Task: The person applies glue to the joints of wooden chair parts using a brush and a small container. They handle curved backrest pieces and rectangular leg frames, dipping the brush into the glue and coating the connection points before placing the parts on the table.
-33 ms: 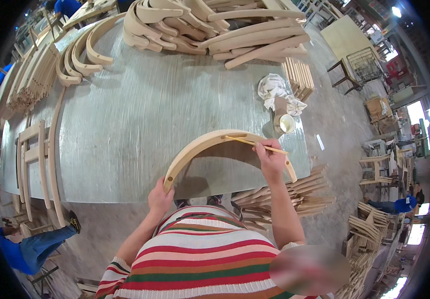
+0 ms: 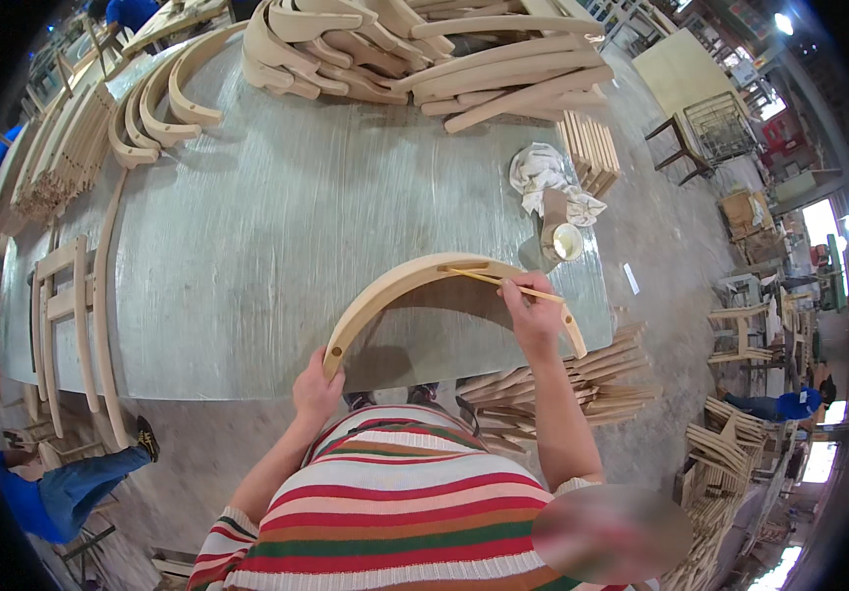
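Stick [image 2: 503, 283] in right grip [image 2: 533, 313], over arch [image 2: 415, 281]

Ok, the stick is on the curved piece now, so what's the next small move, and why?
Probably draw the thin stick a little further along the slot near the top of the curved wooden piece. The right hand holds the stick with its tip at that slot, the left hand steadies the lower end, and the small cup stands close by on the table.
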Motion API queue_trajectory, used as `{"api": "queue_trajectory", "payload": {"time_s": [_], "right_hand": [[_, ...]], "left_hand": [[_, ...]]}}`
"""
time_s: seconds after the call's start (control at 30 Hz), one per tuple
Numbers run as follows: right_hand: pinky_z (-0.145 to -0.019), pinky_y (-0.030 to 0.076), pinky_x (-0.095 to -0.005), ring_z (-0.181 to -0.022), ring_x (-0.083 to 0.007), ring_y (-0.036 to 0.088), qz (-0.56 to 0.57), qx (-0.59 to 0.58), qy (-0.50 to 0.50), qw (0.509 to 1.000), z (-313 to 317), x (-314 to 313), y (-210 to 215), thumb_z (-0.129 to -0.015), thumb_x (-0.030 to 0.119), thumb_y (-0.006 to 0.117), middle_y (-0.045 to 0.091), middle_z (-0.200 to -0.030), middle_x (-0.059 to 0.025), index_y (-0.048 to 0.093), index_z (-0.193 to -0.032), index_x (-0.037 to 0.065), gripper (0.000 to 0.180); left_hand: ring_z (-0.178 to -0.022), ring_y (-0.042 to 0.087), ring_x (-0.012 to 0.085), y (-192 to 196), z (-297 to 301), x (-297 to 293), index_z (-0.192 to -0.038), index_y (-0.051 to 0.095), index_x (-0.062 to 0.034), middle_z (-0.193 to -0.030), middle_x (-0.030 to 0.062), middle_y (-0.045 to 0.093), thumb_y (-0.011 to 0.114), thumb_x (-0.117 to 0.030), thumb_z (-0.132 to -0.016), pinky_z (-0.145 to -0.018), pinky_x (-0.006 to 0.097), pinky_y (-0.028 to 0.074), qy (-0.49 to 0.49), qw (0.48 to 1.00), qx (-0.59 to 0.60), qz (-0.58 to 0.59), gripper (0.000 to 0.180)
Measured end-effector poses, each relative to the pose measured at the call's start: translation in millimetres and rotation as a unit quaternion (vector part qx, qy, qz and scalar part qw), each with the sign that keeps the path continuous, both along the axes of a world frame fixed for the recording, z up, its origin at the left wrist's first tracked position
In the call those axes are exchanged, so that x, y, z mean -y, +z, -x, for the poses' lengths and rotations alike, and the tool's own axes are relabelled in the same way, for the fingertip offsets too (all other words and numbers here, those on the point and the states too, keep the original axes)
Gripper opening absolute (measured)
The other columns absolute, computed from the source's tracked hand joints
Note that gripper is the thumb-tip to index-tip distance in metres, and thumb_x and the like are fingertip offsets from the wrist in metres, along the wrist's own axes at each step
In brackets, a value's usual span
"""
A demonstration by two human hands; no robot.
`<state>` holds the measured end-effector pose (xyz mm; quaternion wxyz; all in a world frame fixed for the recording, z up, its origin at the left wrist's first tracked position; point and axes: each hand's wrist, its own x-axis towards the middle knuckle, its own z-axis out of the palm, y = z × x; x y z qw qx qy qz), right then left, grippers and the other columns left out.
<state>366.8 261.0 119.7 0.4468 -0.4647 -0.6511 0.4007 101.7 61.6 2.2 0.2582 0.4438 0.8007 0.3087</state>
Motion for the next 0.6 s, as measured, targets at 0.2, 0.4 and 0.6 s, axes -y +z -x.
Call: {"api": "queue_trajectory", "payload": {"time_s": [0.2, 0.4, 0.6], "right_hand": [[-0.061, 0.045, -0.0287, -0.065, -0.0157, 0.055, -0.054, 0.171, -0.024, 0.983, 14.8, 8.0, 22.6, -0.082, 0.007, 0.062, 0.058, -0.072, -0.0077, 0.056, -0.083, 0.003, 0.007], [-0.062, 0.046, -0.0319, -0.066, -0.0250, 0.057, -0.072, 0.194, 0.035, 0.978, 40.5, 19.6, 30.5, -0.084, 0.010, 0.059, 0.058, -0.074, -0.0125, 0.056, -0.084, 0.003, 0.007], [-0.061, 0.046, -0.0332, -0.068, -0.0273, 0.058, -0.097, 0.279, -0.033, 0.955, 19.7, 15.1, 37.6, -0.084, 0.007, 0.059, 0.058, -0.076, -0.0124, 0.056, -0.085, 0.003, 0.006]], "left_hand": [[-0.080, 0.061, 0.0398, 6.0, 1.8, 0.7, -0.123, 0.046, -0.0071, -0.088, 0.0201, 0.063, 0.059, -0.017, -0.079, -0.068, 0.046, 0.047, -0.017, 1.000, 0.004, 0.016, 0.047], [-0.079, 0.061, 0.0393, 10.0, 4.5, -1.2, -0.121, 0.047, -0.0106, -0.089, 0.0191, 0.063, 0.060, -0.018, -0.078, -0.068, 0.047, 0.047, -0.032, 0.999, 0.035, -0.005, 0.046], [-0.080, 0.061, 0.0387, 10.6, 4.5, -2.1, -0.122, 0.047, -0.0109, -0.089, 0.0184, 0.063, 0.061, -0.018, -0.078, -0.068, 0.046, 0.048, -0.021, 0.999, 0.020, 0.019, 0.046]]}}
